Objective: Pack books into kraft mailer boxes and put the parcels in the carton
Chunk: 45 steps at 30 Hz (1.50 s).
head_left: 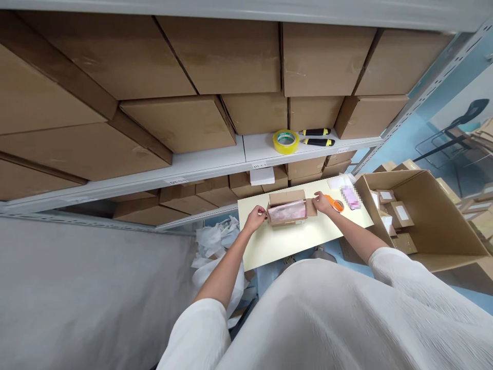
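Even, soft indoor light with faint shadows; strong wide-angle bending at the edges, and mostly sharp focus.

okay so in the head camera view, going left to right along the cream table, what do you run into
Left hand → small open box with a pink wrapped item → right hand → orange tape dispenser → pink packet → big open carton of small boxes past the table.

Both arms are reaching forward and down in white sleeves, forearms bare; the left hand (pixel 254 218) and the right hand (pixel 322 202) are curling their fingers inward, facing each other
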Each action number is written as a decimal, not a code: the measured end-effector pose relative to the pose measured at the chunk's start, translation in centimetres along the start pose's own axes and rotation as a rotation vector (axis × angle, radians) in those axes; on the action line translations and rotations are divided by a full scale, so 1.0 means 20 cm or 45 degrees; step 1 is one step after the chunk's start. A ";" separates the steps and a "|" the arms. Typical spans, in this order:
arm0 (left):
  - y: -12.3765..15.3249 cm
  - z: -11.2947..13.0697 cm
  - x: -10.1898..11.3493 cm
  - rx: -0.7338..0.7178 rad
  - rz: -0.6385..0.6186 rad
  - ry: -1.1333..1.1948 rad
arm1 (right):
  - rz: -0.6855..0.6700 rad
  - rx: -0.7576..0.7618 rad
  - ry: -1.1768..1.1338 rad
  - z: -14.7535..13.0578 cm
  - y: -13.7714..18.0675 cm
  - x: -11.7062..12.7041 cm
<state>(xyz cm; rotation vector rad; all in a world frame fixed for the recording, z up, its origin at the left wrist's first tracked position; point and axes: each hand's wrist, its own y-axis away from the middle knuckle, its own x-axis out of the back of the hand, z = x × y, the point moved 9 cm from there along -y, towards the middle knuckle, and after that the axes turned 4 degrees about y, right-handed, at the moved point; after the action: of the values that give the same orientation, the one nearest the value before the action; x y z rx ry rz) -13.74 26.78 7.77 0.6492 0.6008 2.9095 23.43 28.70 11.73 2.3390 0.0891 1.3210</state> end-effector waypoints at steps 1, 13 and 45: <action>0.00 0.01 -0.01 -0.021 -0.016 -0.010 | 0.025 0.015 -0.048 -0.02 0.00 0.01; 0.08 0.06 -0.11 -0.339 -0.255 -0.205 | -0.048 0.174 -0.140 -0.14 -0.03 -0.13; 0.04 0.05 -0.17 -0.087 0.125 -0.498 | -0.166 0.261 -0.218 -0.16 -0.11 -0.19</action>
<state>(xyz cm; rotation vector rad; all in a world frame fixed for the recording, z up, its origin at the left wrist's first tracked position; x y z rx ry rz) -10.25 25.78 7.65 1.2263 0.4283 2.7538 19.07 30.71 9.23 2.5583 0.3311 1.0894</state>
